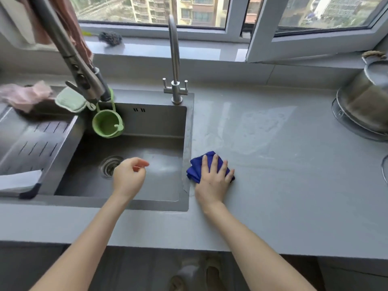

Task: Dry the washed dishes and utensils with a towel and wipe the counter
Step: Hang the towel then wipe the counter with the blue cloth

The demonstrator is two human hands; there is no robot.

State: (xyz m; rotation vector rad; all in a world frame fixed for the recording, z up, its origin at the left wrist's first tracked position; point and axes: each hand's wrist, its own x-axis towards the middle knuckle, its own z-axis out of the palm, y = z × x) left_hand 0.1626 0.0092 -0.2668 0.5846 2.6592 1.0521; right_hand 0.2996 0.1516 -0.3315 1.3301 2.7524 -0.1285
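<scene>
Right hand (212, 181) presses towel (196, 166), fingers apart; left hand (128, 177), fingers loosely curled, above sink (159, 118) containing cup (107, 124).

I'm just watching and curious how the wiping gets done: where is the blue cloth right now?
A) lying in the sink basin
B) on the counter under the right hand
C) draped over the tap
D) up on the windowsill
B: the right hand presses with straight fingers on the blue cloth, which lies on the counter just right of the sink.
</scene>
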